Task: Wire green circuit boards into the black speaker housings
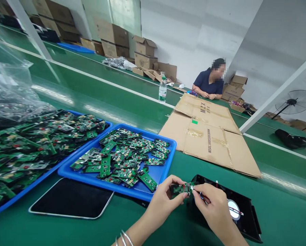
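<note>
My left hand (165, 196) grips a small green circuit board (180, 189) by its left end, thumb below and fingers above. At the board's right end, my right hand (214, 201) pinches a small white connector (192, 187) with dark wires trailing under the fingers. Whether the plug is seated in the board cannot be made out. Under and beside my right hand lies an open black plastic housing (247, 208), partly hidden by it. Inside the housing is a round white speaker-like disc (234, 209) with a red and black lead across it.
Left of my hands, a blue tray (172, 153) holds many circuit boards; a larger blue tray (19, 201) is heaped with more. A tablet (73, 200) lies in front. Flattened cardboard (209, 136) and a water bottle (162, 90) are beyond. Another person (209, 82) sits across.
</note>
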{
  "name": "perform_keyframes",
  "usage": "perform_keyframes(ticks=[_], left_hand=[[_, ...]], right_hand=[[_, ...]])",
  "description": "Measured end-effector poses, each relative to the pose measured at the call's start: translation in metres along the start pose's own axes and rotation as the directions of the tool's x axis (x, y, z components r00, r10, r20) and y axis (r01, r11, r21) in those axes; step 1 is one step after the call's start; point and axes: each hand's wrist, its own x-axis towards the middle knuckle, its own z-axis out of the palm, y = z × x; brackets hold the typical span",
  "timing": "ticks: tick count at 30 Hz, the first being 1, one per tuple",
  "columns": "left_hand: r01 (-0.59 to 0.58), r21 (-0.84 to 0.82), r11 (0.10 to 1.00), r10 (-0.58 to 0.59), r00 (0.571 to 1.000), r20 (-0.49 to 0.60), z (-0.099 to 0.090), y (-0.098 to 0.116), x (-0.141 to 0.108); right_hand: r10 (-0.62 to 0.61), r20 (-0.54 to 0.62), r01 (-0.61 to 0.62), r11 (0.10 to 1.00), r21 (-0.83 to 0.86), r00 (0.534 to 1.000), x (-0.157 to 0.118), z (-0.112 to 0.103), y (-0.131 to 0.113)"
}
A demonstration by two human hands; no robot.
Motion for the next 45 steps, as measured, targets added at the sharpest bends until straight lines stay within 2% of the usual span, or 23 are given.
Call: perform_keyframes(ticks=[3,7,10,12,17,21,26,32,37,42,45], left_hand=[[-0.019,-0.051,0.999,0.021,0.998,0.052,-0.003,0.003,0.0],[0.079,-0.184,0.98,-0.066,0.995,0.074,-0.008,0.002,0.005],[0.089,-0.216,0.972,-0.055,0.986,0.159,-0.01,-0.001,0.009],[0.085,-0.232,0.969,-0.034,0.976,0.216,-0.012,-0.002,0.011],[0.2,-0.274,0.941,-0.121,0.953,0.279,-0.014,-0.007,0.009],[0.2,-0.274,0.941,-0.124,0.955,0.27,-0.014,-0.008,0.007],[0.223,-0.249,0.942,-0.129,0.931,0.342,-0.014,-0.007,0.007],[0.232,-0.261,0.937,-0.146,0.939,0.311,-0.013,-0.008,0.008],[0.249,-0.195,0.949,-0.17,0.922,0.348,-0.015,-0.005,0.01],[0.306,-0.131,0.943,-0.224,0.876,0.426,-0.021,0.0,0.009],[0.308,-0.111,0.945,-0.239,0.88,0.41,-0.023,0.001,0.009]], right_hand=[[0.026,0.003,-0.026,1.0,0.014,1.0,-0.001,0.002,-0.001],[0.091,0.088,-0.097,0.993,0.062,0.992,0.002,0.0,-0.005],[0.099,0.187,-0.118,0.988,0.097,0.977,0.004,-0.003,-0.01],[0.092,0.176,-0.11,0.989,0.095,0.98,0.005,-0.005,-0.011],[-0.042,0.085,0.04,0.999,0.023,0.996,0.004,-0.003,-0.009],[-0.117,0.081,0.12,0.992,-0.037,0.99,0.002,0.002,-0.008],[-0.203,0.045,0.207,0.971,-0.119,0.978,0.001,0.003,-0.005],[-0.297,0.101,0.313,0.921,-0.232,0.95,-0.001,0.001,-0.003],[-0.381,0.171,0.417,0.84,-0.346,0.909,-0.001,-0.002,-0.004],[-0.414,0.199,0.458,0.83,-0.317,0.888,-0.001,-0.001,-0.007],[-0.424,0.174,0.458,0.828,-0.323,0.889,-0.003,0.005,-0.007]])
